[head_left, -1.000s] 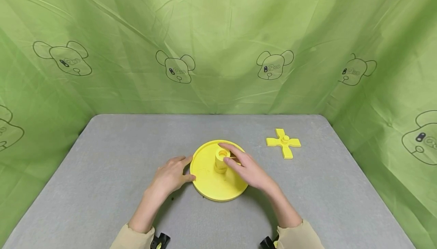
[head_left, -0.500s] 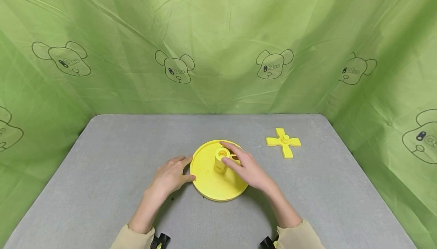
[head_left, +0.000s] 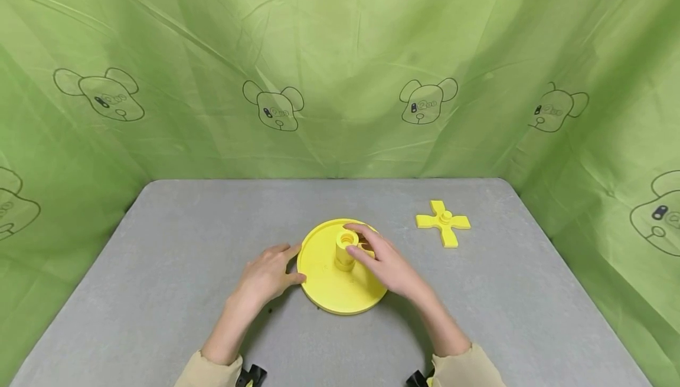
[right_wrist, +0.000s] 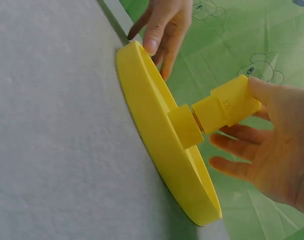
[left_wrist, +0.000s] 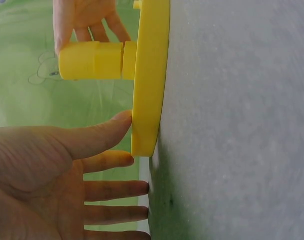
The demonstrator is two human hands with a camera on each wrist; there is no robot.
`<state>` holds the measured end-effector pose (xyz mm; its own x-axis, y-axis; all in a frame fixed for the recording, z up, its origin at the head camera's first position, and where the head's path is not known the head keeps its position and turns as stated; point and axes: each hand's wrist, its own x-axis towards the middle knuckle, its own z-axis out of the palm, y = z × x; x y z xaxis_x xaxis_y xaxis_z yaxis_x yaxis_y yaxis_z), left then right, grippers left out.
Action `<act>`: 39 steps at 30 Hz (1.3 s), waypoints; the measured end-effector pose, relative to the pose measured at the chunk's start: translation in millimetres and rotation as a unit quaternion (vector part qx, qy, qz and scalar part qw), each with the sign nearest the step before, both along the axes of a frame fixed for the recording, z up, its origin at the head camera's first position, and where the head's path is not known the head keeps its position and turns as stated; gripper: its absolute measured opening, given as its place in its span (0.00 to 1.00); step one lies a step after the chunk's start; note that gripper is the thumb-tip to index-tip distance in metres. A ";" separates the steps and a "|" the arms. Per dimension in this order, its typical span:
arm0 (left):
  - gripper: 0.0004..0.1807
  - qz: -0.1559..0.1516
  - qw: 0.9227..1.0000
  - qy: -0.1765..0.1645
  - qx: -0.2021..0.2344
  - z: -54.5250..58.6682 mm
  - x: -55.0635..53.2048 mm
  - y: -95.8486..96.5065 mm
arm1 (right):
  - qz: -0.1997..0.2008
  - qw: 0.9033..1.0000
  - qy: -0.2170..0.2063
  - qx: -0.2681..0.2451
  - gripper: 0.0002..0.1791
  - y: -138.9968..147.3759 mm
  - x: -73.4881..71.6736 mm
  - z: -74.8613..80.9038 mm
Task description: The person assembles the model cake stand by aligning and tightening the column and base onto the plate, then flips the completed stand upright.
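In the head view a round yellow disc point(head_left: 325, 289) with a raised rim lies flat on the grey table. A yellow post point(head_left: 343, 253) with a hollow top stands at its middle. My right hand point(head_left: 390, 266) holds the post near its top between thumb and fingers; the other fingers spread behind it. The right wrist view shows a narrow gap between this post point(right_wrist: 235, 100) and the short stub point(right_wrist: 185, 126) on the disc. My left hand point(head_left: 265, 275) touches the disc's left rim with thumb and index fingertip, its fingers nearly straight.
A yellow four-armed cross point(head_left: 443, 222) with a small round peg lies on the table at the back right. Green cloth point(head_left: 340, 51) printed with bear outlines rises behind the grey table point(head_left: 212, 216) and along both sides.
The step at the post's foot, hardly seen half a second ago, shows again now. Both hands keep nearly the same places; the head view has shifted slightly.
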<state>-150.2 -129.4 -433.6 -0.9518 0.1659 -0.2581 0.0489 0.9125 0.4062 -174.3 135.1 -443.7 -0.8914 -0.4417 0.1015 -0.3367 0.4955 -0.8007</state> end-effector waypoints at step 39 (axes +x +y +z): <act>0.39 -0.006 1.000 0.014 0.002 -1.4 -0.4 -0.7 | 0.014 1.000 -0.022 0.015 0.28 0.7 1.5 3.3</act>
<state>-150.6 -130.1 -435.0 -0.9566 0.1774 -0.2312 0.0703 0.9104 0.4076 -172.8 135.9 -440.4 -0.8816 -0.4694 0.0492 -0.3158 0.5094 -0.8005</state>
